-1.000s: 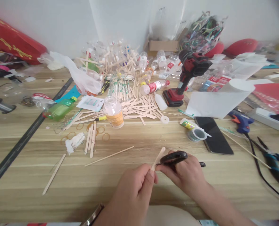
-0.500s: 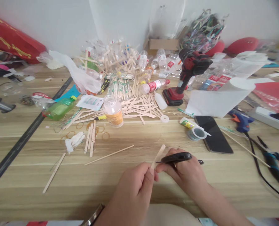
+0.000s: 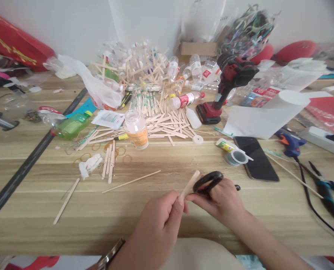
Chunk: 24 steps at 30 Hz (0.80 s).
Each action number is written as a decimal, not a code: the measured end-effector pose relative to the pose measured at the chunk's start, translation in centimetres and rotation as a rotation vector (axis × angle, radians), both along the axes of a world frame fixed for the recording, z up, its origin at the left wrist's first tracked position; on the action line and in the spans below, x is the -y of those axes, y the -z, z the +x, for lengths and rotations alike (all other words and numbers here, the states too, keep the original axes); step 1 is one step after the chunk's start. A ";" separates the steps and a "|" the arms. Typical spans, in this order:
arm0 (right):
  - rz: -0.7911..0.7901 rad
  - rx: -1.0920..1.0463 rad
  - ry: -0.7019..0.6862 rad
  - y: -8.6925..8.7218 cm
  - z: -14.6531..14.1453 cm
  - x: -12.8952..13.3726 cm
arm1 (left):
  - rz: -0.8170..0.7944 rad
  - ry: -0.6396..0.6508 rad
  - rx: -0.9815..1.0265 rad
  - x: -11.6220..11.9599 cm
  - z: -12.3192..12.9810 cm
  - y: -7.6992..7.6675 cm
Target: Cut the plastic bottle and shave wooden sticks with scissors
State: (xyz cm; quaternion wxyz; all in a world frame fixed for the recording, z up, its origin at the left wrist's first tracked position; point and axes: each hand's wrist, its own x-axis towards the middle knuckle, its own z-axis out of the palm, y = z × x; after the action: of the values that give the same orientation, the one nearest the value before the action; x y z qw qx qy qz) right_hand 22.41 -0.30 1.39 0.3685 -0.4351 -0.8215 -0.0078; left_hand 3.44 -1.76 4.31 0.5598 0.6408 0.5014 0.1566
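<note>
My left hand (image 3: 165,213) pinches a flat wooden craft stick (image 3: 190,184) between thumb and fingers, its free end pointing up and away. Closed around a pair of black-handled scissors (image 3: 208,182), my right hand (image 3: 221,198) is right beside the stick. One handle loop stands up above the fingers; the blades are mostly hidden by my hands, so I cannot tell whether they touch the stick. Farther left on the table lie a thin round stick (image 3: 131,182), a single craft stick (image 3: 66,201) and a small group of craft sticks (image 3: 109,162).
Behind are a pile of craft sticks (image 3: 167,127), an orange-labelled jar (image 3: 136,131) and a cordless drill (image 3: 226,86). To the right lie a phone (image 3: 257,159), a solder spool (image 3: 236,158), a glue gun (image 3: 291,142) and pliers (image 3: 328,193). A green bottle (image 3: 72,125) lies left.
The scissors' handle loop has tilted up and shows wider, as my right hand has turned slightly. My left hand still holds the stick. The whole view has shifted a little.
</note>
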 end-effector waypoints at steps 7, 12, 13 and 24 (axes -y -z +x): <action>-0.032 -0.022 0.161 0.0 -0.4 0.6 | -0.011 -0.144 0.056 -0.5 -0.1 0.1; -0.051 0.092 0.071 -0.8 -0.8 0.8 | -0.227 -0.272 0.262 -1.0 0.3 0.9; -0.013 0.134 0.059 -1.0 -0.8 0.8 | -0.306 -0.301 0.328 -1.1 0.4 1.0; 0.194 0.337 0.059 -1.3 0.1 0.4 | -0.617 -0.270 0.625 -1.1 0.6 0.9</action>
State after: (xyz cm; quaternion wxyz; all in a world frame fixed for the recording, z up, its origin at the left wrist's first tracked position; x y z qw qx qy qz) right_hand 22.52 -0.69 2.72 0.2657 -0.4138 -0.8539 -0.1705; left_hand 4.02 -0.61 3.43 0.8235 0.2951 0.4106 0.2573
